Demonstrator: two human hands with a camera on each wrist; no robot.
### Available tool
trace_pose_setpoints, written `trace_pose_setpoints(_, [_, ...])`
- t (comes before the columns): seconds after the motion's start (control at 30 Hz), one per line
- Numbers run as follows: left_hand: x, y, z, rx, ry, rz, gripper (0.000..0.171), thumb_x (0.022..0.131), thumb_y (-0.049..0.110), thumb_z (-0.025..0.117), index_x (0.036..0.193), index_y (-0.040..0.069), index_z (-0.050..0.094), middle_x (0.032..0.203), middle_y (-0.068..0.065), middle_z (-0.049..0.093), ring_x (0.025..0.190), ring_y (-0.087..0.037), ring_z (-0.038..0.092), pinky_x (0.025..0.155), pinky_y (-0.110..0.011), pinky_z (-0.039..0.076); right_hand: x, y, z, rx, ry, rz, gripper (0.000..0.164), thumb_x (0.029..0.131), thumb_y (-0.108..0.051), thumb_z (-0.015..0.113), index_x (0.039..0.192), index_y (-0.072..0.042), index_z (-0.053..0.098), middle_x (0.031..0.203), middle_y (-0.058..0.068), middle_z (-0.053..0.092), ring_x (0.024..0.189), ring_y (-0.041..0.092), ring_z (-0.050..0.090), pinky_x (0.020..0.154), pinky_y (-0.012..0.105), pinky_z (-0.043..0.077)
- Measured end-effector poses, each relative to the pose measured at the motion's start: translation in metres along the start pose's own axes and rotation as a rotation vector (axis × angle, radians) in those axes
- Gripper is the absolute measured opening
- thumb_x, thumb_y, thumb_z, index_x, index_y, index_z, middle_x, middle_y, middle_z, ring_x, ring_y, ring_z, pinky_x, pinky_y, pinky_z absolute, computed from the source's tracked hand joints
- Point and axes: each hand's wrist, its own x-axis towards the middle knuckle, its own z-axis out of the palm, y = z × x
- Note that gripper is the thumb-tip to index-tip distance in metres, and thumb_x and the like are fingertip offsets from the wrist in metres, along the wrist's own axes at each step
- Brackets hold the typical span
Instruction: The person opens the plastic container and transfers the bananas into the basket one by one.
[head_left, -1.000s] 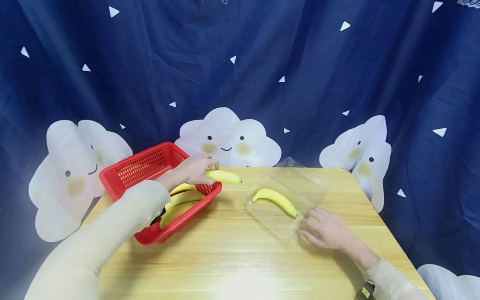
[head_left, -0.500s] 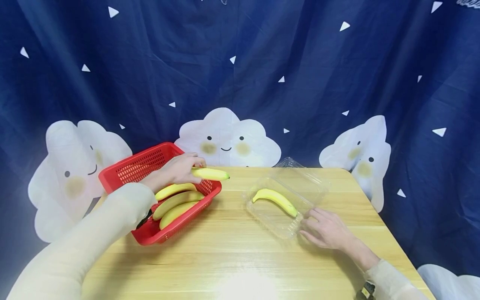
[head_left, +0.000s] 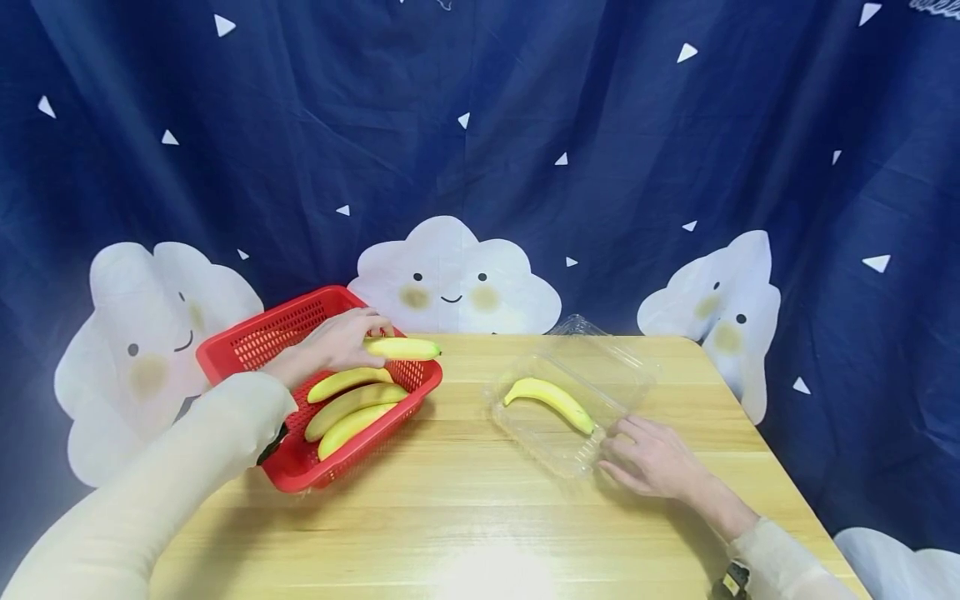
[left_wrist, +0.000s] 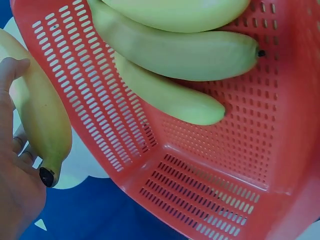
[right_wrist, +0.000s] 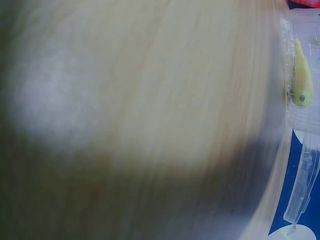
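Note:
My left hand grips a yellow banana above the far side of the red basket. In the left wrist view the thumb lies across this banana, whose dark stem end points down. Beneath, three more bananas lie side by side in the basket. On the right, my right hand holds the near right edge of an open clear plastic container, fingers curled at its rim. One banana lies inside this container. The right wrist view does not show the hand itself.
A light wooden table carries both basket and container. The container's clear lid is folded back toward the table's far edge. Behind the table hangs a dark blue curtain with white clouds and triangles.
My left hand has moved left with its banana, from between basket and container back over the basket, exposing more of the bananas inside. My right hand has stayed at the container.

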Motion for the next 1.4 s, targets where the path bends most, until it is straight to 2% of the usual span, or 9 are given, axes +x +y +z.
trace_pose_setpoints(0.2, [-0.009, -0.009, 0.000, 0.019, -0.019, -0.030, 0.034, 0.084, 0.033, 0.082, 0.114, 0.023, 0.072, 0.102, -0.004, 0.064, 0.094, -0.023, 0.059, 0.079, -0.041, 0.052, -0.001, 0.001, 0.001, 0.003, 0.002, -0.005, 0.037, 0.104, -0.045, 0.057, 0.091, -0.017, 0.076, 0.091, 0.001, 0.073, 0.080, 0.016, 0.066, 0.068, 0.031, 0.058])
trace_pose_setpoints(0.43, [-0.016, -0.016, 0.001, 0.035, -0.040, -0.029, 0.036, 0.084, 0.035, 0.081, 0.115, 0.020, 0.072, 0.103, -0.006, 0.067, 0.095, -0.023, 0.060, 0.082, -0.043, 0.054, -0.001, 0.001, 0.000, 0.000, -0.010, -0.001, 0.038, 0.105, -0.046, 0.056, 0.091, -0.016, 0.076, 0.091, 0.003, 0.073, 0.080, 0.016, 0.067, 0.068, 0.031, 0.059])
trace_pose_setpoints(0.7, [-0.020, -0.018, 0.001, 0.048, -0.115, -0.065, 0.035, 0.085, 0.036, 0.083, 0.114, 0.020, 0.070, 0.100, -0.006, 0.068, 0.088, -0.022, 0.062, 0.071, -0.038, 0.053, -0.001, 0.001, 0.000, 0.002, -0.013, 0.000, 0.034, 0.102, -0.044, 0.060, 0.091, -0.016, 0.076, 0.091, 0.003, 0.074, 0.080, 0.017, 0.067, 0.068, 0.031, 0.059])
trace_pose_setpoints(1.0, [-0.025, -0.021, 0.009, 0.055, -0.172, -0.092, 0.036, 0.085, 0.036, 0.084, 0.113, 0.021, 0.068, 0.103, -0.007, 0.068, 0.092, -0.024, 0.061, 0.076, -0.041, 0.056, -0.001, 0.000, 0.000, -0.004, -0.017, 0.002, 0.037, 0.103, -0.044, 0.057, 0.091, -0.016, 0.076, 0.090, 0.003, 0.073, 0.080, 0.017, 0.067, 0.068, 0.031, 0.058])
trace_pose_setpoints(1.17, [-0.025, -0.021, 0.013, 0.077, -0.189, -0.097, 0.036, 0.085, 0.036, 0.083, 0.114, 0.020, 0.068, 0.104, -0.007, 0.069, 0.092, -0.023, 0.062, 0.078, -0.042, 0.057, 0.000, 0.000, -0.001, 0.001, -0.020, 0.004, 0.032, 0.101, -0.043, 0.061, 0.091, -0.016, 0.076, 0.090, 0.003, 0.073, 0.080, 0.016, 0.066, 0.068, 0.031, 0.058])
trace_pose_setpoints(1.4, [-0.024, -0.020, 0.020, 0.067, -0.230, -0.105, 0.035, 0.087, 0.036, 0.082, 0.115, 0.018, 0.068, 0.096, -0.005, 0.066, 0.088, -0.023, 0.058, 0.069, -0.035, 0.049, 0.000, 0.000, -0.001, 0.000, -0.014, 0.001, 0.031, 0.100, -0.043, 0.062, 0.091, -0.016, 0.076, 0.090, 0.003, 0.073, 0.079, 0.015, 0.066, 0.067, 0.030, 0.058])
